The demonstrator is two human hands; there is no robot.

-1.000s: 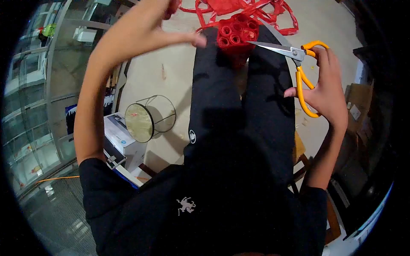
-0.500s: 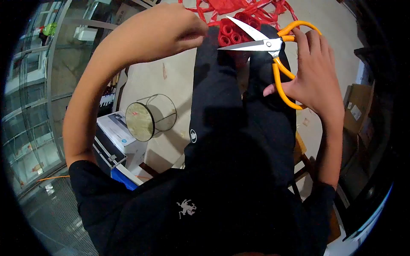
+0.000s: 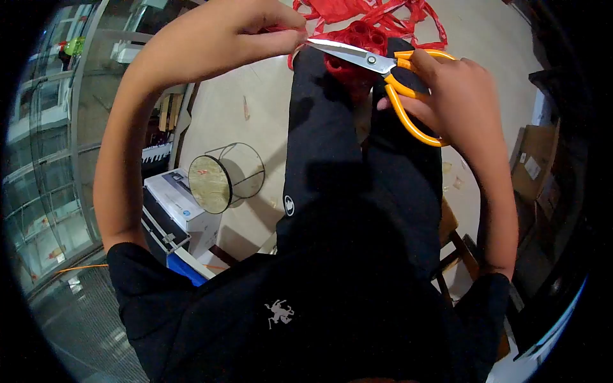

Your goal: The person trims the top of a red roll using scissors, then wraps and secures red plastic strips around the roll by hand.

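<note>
My right hand [image 3: 461, 96] is closed around the orange handles of a pair of scissors [image 3: 372, 61]. Their silver blades point left and look nearly closed. The tips reach right up to the fingertips of my left hand [image 3: 271, 33], which pinches a thin red strip [image 3: 276, 29]. How much of the strip lies between the blades I cannot tell. Behind the scissors, a bundle of red rolled pieces [image 3: 370, 39] rests on or between my knees, partly hidden by the blades.
More red strips [image 3: 415, 19] lie beyond my knees on the pale floor. To the left stand a round-topped wire stool [image 3: 211, 184], a white printer box [image 3: 175, 195] and glass-fronted shelving [image 3: 45, 159]. A cardboard box [image 3: 535, 163] is at the right.
The scissors have moved left toward my left hand, and their wide-open blades have nearly closed. My left fingers have turned and now show a red strip in their pinch.
</note>
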